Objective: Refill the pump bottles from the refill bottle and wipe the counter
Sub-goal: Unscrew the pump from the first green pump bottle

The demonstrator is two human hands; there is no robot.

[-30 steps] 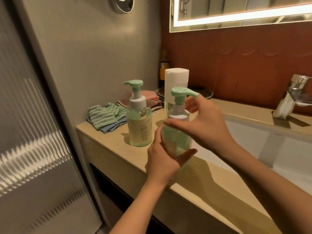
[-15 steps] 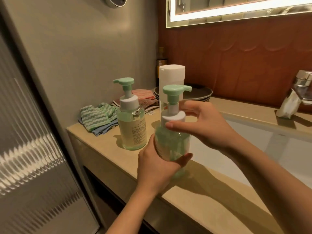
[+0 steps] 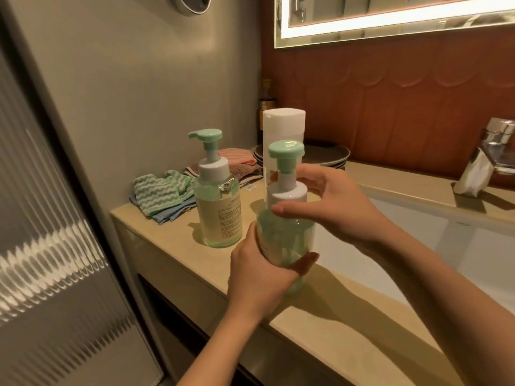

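Beige counter (image 3: 167,243) in a bathroom, seen from above its front edge. Landmark for all positions: near pump bottle (image 3: 284,235), which has a clear green-tinted body, white collar (image 3: 288,193) and mint pump head, and stands upright.

Left hand (image 3: 259,277): wraps the lower body of the near pump bottle from the left, thumb up its side, fingertips (image 3: 308,261) showing round its front right. Firm, full grip. Cannot tell whether the base sits on the counter or is raised off it.

Right hand (image 3: 334,207): comes in from the right and grips the white collar, thumb across the front and fingers curled round the back.

Second pump bottle (image 3: 220,207): just left of the near pump bottle and slightly behind it, apart from both hands. It stands upright on the counter with yellowish liquid reaching high up the body, and its spout points left.

Refill bottle (image 3: 282,125): directly behind the near pump bottle. It is tall and clear, with its white cap on; the lower part is hidden.

Cloths: the green-striped cloth (image 3: 158,193) lies on a blue cloth (image 3: 172,215), behind and left of the near pump bottle, by the wall. The pink cloth (image 3: 237,157) lies further back.

Stack of dark plates (image 3: 326,154): behind the refill bottle, right of the pink cloth.

Dark bottle (image 3: 266,104): in the far corner, behind the refill bottle.

Sink basin (image 3: 418,246): right of the near pump bottle. The faucet (image 3: 498,140) is far right, with something white wrapped below its spout.

Brown tiled wall (image 3: 390,107) at the back, lit mirror (image 3: 390,20) above it.
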